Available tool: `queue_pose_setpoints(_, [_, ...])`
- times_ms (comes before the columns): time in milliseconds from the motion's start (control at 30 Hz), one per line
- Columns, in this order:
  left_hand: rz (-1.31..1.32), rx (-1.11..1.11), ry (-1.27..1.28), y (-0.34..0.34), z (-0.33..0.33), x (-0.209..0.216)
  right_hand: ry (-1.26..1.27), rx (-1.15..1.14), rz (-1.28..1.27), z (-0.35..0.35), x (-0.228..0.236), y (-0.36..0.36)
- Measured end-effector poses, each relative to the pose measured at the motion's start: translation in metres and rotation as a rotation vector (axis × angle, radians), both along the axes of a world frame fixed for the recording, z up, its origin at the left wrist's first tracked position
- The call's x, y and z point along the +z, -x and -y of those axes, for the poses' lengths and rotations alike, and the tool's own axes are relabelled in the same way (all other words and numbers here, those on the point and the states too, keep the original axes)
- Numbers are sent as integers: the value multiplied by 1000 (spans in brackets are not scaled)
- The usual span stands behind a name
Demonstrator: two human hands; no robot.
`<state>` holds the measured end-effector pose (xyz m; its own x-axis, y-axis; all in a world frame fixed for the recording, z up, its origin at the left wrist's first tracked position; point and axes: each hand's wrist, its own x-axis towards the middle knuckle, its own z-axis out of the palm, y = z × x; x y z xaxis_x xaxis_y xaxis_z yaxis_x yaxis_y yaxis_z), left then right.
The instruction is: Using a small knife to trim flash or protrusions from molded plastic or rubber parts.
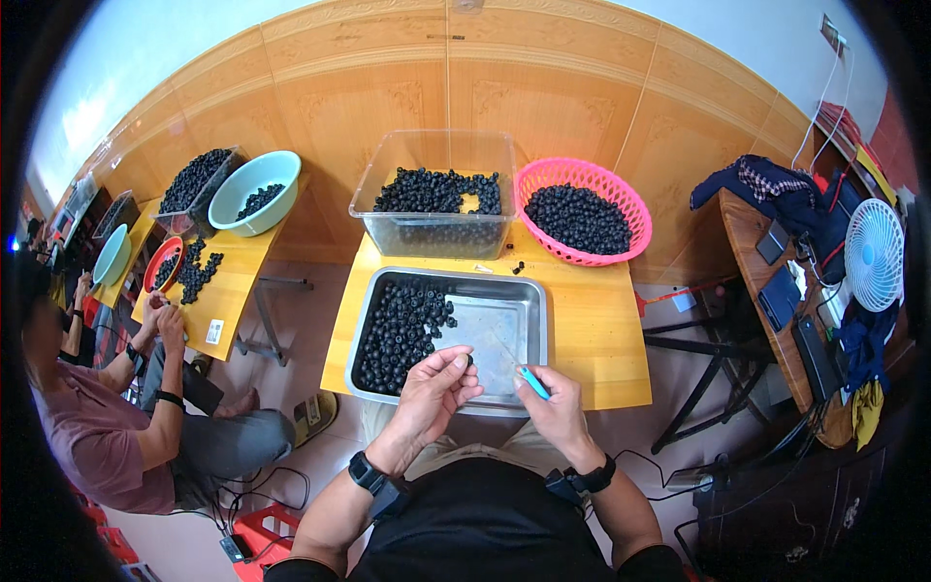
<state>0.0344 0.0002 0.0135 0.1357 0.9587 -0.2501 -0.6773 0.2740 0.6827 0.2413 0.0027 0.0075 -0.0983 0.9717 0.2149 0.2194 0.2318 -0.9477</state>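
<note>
My left hand point(432, 396) pinches a small black round part point(470, 360) between thumb and fingertips, above the front of a metal tray point(495, 408). My right hand point(559, 412) is closed round the turquoise handle point(534, 382) of a thin pick-like tool, whose slim shaft points up and left over the tray. The shaft's tip is too fine to make out, and it looks apart from the part. Many similar black parts point(393, 335), some with a hole showing, lie heaped in the tray's left half. Bare metal shows in its right half.
Behind the tray stand a clear plastic bin point(427, 233) and a pink basket point(645, 228), both holding black parts. A few loose parts point(517, 267) lie on the yellow table point(601, 339). At left a co-worker point(107, 417) sits by another table; at right a fan point(875, 254) stands among phones and clothes.
</note>
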Motion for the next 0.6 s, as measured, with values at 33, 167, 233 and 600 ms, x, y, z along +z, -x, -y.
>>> queue_pose_setpoints(33, [5,-3,-4,0,-1,-2,-19,4,-8,0,0,1])
queue_pose_setpoints(167, [13,-15,-26,3,-1,-12,-20,7,25,1,4,2])
queue_pose_setpoints(233, [16,-17,-25,3,0,-11,-3,58,66,3,9,1])
queue_pose_setpoints(600, [67,-24,2,-3,5,-7,-214,144,152,1,14,3])
